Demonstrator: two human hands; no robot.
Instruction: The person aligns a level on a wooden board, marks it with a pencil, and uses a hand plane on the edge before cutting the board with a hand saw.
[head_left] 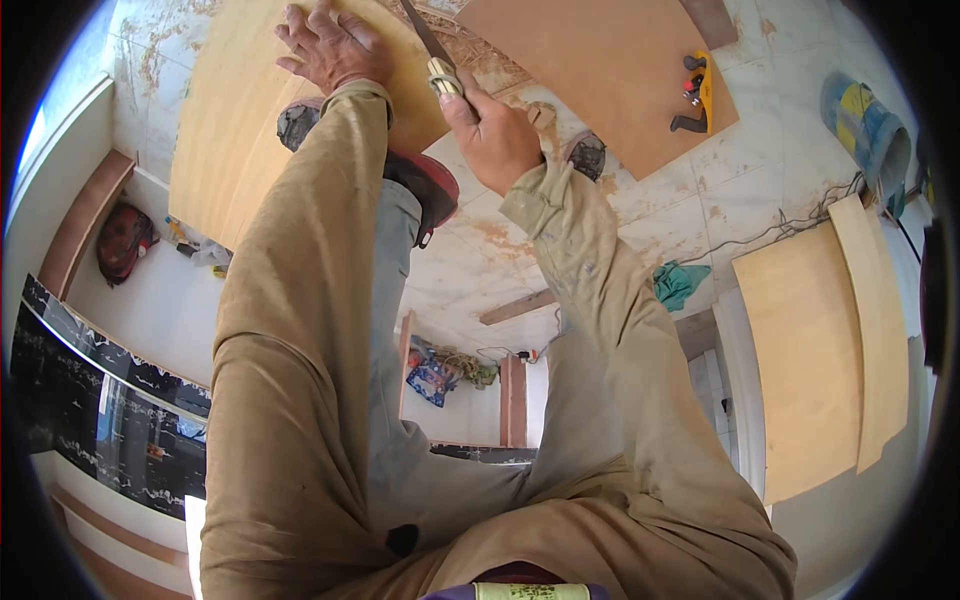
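My left hand point(335, 48) lies with its fingers spread on a pale wooden board point(235, 130) at the upper left. Just right of that board, my right hand point(495, 135) is closed round the light handle of a saw-like tool point(443, 78). Its dark blade points up and left, toward the top edge of view, where its far end is cut off. The blade is beside the board's right edge; whether it touches the wood I cannot tell. One shoe point(425, 195) is by the board's lower edge.
A brown board point(600, 70) lies at the upper right with a yellow and black plane point(700, 95) on it. Blue bucket point(865, 125), cables point(770, 230) and green cloth point(680, 285) are on the right. Sawdust marks the tiled floor point(490, 240). Light panels point(800, 350) stand lower right.
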